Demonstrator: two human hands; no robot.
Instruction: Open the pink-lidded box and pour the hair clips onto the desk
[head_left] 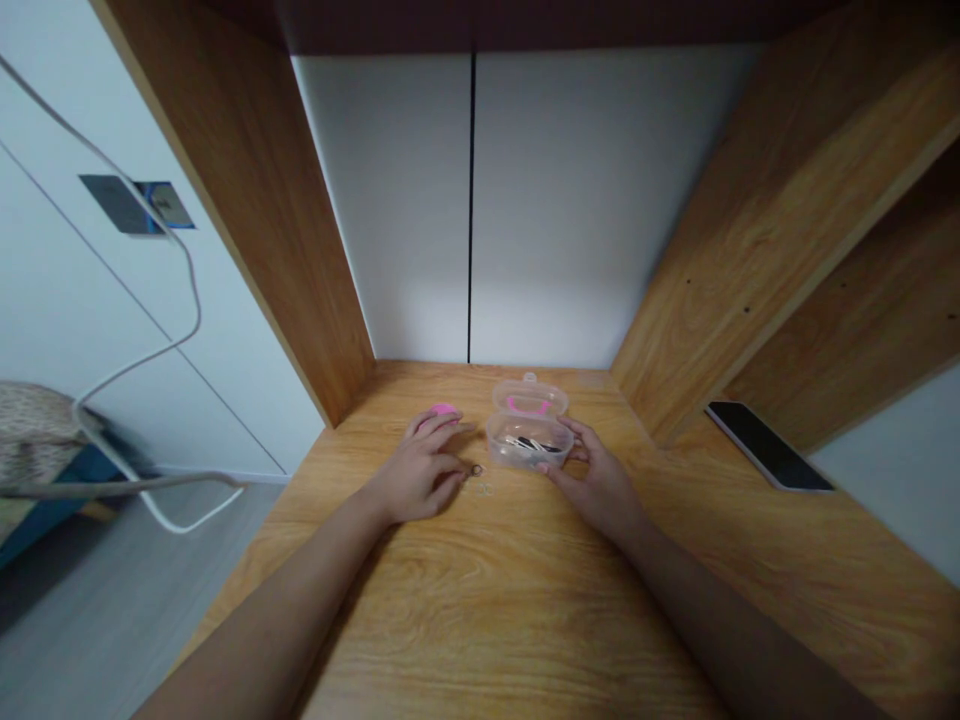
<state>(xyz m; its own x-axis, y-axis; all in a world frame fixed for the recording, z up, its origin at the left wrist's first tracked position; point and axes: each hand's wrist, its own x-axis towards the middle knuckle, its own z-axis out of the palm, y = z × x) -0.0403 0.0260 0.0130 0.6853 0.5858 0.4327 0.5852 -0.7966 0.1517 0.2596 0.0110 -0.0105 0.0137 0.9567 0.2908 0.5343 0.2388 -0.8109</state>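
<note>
Clear plastic lidded box (529, 440), steadied only by right hand (596, 480) fingertips at 3 o'clock, may slide while left hand (420, 475), grip spread flat, rests on wooden tabletop (465, 600).

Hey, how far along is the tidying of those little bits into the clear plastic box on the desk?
Some dark small pieces already lie inside the open clear box, its lid tipped back. The right hand steadies the box, while the left hand rests on the desk with fingertips at a few tiny rings. Those rings and a pink thing behind the left hand are outside the box, and the lid is not shut.
</note>
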